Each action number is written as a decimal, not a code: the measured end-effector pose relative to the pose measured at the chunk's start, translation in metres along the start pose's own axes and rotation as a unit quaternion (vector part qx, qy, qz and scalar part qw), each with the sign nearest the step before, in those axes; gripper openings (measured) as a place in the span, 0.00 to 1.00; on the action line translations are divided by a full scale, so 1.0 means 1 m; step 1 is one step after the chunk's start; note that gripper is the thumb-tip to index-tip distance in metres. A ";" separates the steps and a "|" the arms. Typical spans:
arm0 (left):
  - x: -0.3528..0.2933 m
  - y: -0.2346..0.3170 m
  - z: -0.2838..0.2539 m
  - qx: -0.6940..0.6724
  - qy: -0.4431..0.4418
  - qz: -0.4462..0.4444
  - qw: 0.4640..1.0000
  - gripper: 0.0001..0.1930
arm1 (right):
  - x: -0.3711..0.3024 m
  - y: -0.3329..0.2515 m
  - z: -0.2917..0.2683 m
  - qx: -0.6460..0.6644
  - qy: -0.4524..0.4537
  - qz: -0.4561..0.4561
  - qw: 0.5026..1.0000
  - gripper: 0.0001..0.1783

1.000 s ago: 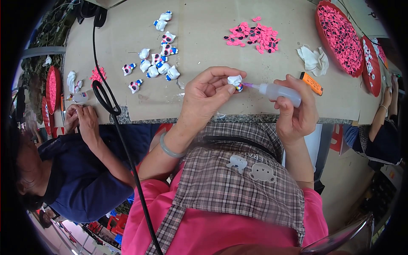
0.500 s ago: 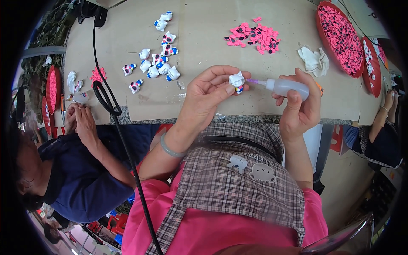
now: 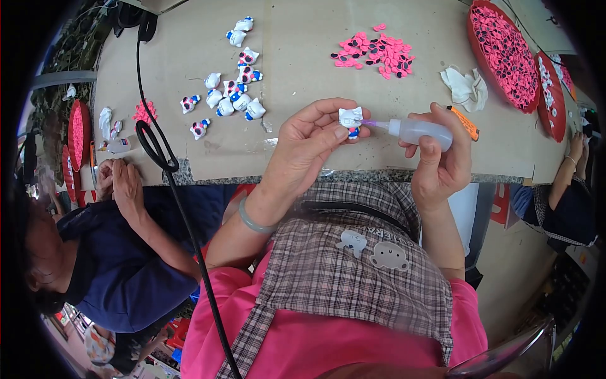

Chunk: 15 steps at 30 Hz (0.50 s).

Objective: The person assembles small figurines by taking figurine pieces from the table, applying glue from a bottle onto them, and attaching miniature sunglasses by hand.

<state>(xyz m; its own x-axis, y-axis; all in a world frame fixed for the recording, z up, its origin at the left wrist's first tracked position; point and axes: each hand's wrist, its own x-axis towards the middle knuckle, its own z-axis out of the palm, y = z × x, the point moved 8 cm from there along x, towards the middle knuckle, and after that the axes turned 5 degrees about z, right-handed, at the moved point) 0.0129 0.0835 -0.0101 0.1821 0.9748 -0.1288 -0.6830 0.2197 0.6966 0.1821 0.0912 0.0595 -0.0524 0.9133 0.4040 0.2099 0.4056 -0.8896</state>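
Observation:
Between the thumb and fingers of my left hand (image 3: 315, 136) is a small white cat figurine (image 3: 349, 118) with a blue and pink body. My right hand (image 3: 445, 158) is closed around a translucent squeeze bottle (image 3: 421, 132). The bottle lies nearly level, and its thin purple nozzle (image 3: 377, 123) points left, with the tip at the figurine's face. Whether liquid comes out is too small to see. Up and left of my hands, several similar cat figurines (image 3: 235, 88) lie in a loose group, some with pink and black pieces on their faces.
Farther off lies a pile of pink and black pieces (image 3: 394, 55). A red tray (image 3: 538, 95) of such pieces stands at the right, near a crumpled white cloth (image 3: 464, 88) and an orange cutter (image 3: 464, 123). A black cable (image 3: 183, 215) hangs at left, where a co-worker's hands (image 3: 123, 180) work.
My right hand and the bottle have shifted slightly left, bringing the nozzle tip onto the figurine's face. The figurine has turned a little more upright. More of the orange cutter shows.

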 end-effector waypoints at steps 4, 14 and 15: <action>-0.001 0.000 -0.001 0.001 0.004 -0.002 1.000 0.17 | 0.000 0.000 0.000 -0.005 0.004 -0.005 1.000 0.20; 0.000 0.000 -0.004 -0.023 0.004 -0.004 1.000 0.17 | -0.001 -0.003 -0.002 -0.056 0.007 -0.041 0.998 0.19; 0.000 0.001 -0.004 -0.021 0.006 -0.002 1.000 0.17 | -0.002 -0.003 -0.002 -0.056 0.007 -0.041 0.998 0.19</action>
<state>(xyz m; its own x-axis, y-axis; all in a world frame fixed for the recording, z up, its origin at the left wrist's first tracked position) 0.0098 0.0836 -0.0123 0.1766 0.9741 -0.1414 -0.7118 0.2256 0.6652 0.1840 0.0881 0.0618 -0.0600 0.8767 0.4773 0.3132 0.4706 -0.8249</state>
